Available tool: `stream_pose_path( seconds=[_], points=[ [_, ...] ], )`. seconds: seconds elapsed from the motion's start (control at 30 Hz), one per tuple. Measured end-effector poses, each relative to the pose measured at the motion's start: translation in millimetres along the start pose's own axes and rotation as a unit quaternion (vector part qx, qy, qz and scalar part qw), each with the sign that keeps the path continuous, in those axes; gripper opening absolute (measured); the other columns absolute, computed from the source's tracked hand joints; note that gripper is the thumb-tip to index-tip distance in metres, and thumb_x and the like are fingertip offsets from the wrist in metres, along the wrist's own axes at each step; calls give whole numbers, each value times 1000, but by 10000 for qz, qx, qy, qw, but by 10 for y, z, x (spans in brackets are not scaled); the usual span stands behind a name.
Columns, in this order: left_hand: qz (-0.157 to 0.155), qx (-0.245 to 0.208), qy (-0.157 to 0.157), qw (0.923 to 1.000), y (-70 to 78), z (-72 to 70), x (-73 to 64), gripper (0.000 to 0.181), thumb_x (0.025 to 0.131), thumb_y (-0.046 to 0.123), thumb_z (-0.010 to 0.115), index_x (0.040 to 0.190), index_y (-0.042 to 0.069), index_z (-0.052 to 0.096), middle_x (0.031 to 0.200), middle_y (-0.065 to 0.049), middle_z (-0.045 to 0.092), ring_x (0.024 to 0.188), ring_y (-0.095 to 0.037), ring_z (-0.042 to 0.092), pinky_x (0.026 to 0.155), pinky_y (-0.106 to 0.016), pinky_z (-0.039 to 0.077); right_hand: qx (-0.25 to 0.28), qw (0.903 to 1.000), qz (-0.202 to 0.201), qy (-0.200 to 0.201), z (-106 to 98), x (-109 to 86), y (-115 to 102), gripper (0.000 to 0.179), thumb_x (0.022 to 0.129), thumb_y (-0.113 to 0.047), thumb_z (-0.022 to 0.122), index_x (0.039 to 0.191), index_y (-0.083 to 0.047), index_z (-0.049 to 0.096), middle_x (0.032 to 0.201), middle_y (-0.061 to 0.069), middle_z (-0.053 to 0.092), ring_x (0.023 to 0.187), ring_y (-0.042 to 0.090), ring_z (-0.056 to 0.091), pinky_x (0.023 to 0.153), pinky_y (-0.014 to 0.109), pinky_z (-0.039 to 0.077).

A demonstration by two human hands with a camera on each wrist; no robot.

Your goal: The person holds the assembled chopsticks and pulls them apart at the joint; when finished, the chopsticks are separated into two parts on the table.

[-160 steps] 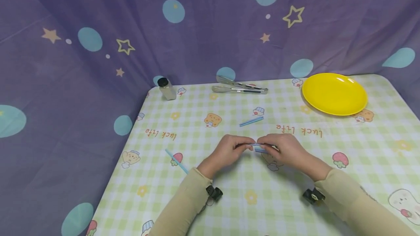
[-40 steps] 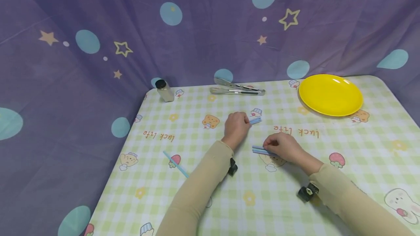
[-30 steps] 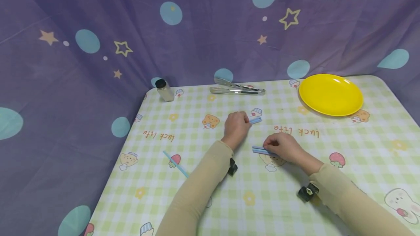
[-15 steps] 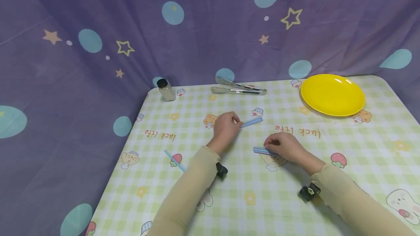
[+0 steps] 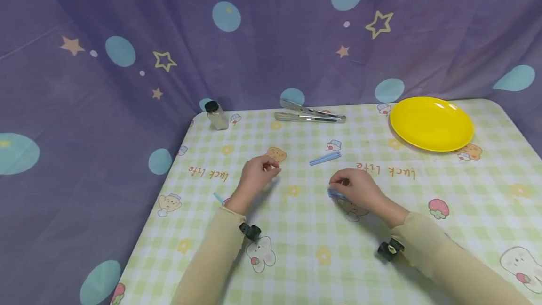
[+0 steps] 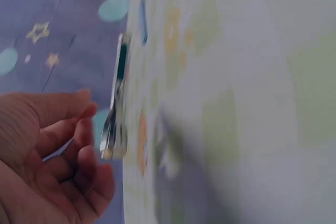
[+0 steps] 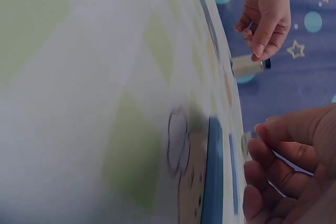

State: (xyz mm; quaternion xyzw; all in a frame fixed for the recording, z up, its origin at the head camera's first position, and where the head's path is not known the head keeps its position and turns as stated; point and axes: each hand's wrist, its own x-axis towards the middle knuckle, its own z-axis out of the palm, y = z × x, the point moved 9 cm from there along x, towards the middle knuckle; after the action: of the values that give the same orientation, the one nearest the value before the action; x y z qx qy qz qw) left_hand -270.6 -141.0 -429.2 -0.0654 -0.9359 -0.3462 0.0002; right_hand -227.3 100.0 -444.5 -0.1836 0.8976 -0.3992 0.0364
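My left hand (image 5: 259, 173) hovers over the tablecloth left of centre, fingers loosely curled with nothing in them; the left wrist view shows the same bare hand (image 6: 58, 156). Beyond it to the right lies a small bundle of thin blue sticks (image 5: 325, 158). My right hand (image 5: 353, 186) is held over a second group of blue sticks (image 5: 334, 194), partly covering them. In the right wrist view its curled fingers (image 7: 262, 161) are apart from the blue stick (image 7: 212, 171) below and hold nothing. A lone light-blue stick (image 5: 219, 197) is mostly hidden by my left forearm.
Metal tongs (image 5: 311, 116) lie near the back edge of the checked tablecloth (image 5: 296, 267). A black-capped jar (image 5: 217, 116) stands at the back left, and a yellow plate (image 5: 432, 124) sits at the back right. A purple patterned curtain (image 5: 271, 36) hangs behind.
My left hand has let go of the far bundle and drawn back to the left. That bundle looks thicker than at first. The right hand has shifted slightly left over the near sticks.
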Motion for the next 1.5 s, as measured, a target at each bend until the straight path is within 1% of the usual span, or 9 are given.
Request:
stream_pose_path(
  seconds=[0.17,0.33,0.47,0.57,0.67,0.77,1.07,1.27,1.5],
  points=[
    [57,-27,-302,9995,-178,-206,-190,15,90,16,71,103,9,74,83,0,63,72,-17,54,64,-34,45,268,9994,-179,-143,143,48,-148,6,90,-10,69,91,-9,75,88,-4,69,78,12,60,73,34,50],
    [221,130,-520,9983,-312,-353,-382,15,93,9,67,106,12,74,98,-1,67,85,-18,59,71,-35,48,431,9981,-324,-313,294,100,-309,8,90,-12,69,94,-8,75,89,-4,70,80,11,62,74,33,51],
    [280,124,-616,9976,-449,-441,-510,19,94,4,63,107,13,74,107,-3,66,79,-19,60,67,-36,50,583,9950,-515,-630,453,130,-458,11,90,-13,69,99,-8,75,92,-3,71,79,9,61,73,30,51],
    [316,175,-606,9975,-550,-532,-585,22,92,2,64,109,13,73,113,-6,67,95,-28,63,83,-44,50,754,9910,-624,-916,562,142,-560,14,91,-12,68,102,-6,74,95,-1,72,79,9,60,72,29,50],
    [453,360,-498,9971,-626,-647,-647,24,88,0,69,108,11,73,115,-8,67,116,-34,56,100,-50,40,914,9866,-695,-1157,662,155,-633,15,91,-12,68,103,-6,74,97,0,72,79,9,60,73,28,50],
    [568,546,-436,9959,-698,-723,-711,27,82,-3,73,106,8,73,117,-12,65,120,-37,53,102,-53,37,1057,9818,-705,-1409,774,156,-696,16,91,-11,67,104,-5,74,101,2,72,84,10,62,77,27,51],
    [777,955,-836,9889,-847,-631,-886,27,75,-3,78,99,8,72,123,-19,56,120,-42,45,100,-58,35,1199,9693,-658,-2045,1166,102,-856,17,92,-14,67,106,-6,74,95,-5,71,84,6,62,78,26,51],
    [622,1132,-735,9889,-919,-586,-866,21,75,0,81,85,16,71,116,-11,55,110,-34,47,94,-51,39,1071,9681,-736,-2144,1325,112,-953,17,89,-13,70,104,-5,74,87,-6,71,77,4,61,74,24,50],
    [956,1769,-555,9780,-843,-566,-821,23,72,9,86,73,22,67,98,-3,52,91,-26,47,86,-47,36,759,9705,-981,-2069,1429,153,-1021,15,86,-13,74,99,-6,74,80,-9,67,71,3,57,71,23,48]
  ],
)
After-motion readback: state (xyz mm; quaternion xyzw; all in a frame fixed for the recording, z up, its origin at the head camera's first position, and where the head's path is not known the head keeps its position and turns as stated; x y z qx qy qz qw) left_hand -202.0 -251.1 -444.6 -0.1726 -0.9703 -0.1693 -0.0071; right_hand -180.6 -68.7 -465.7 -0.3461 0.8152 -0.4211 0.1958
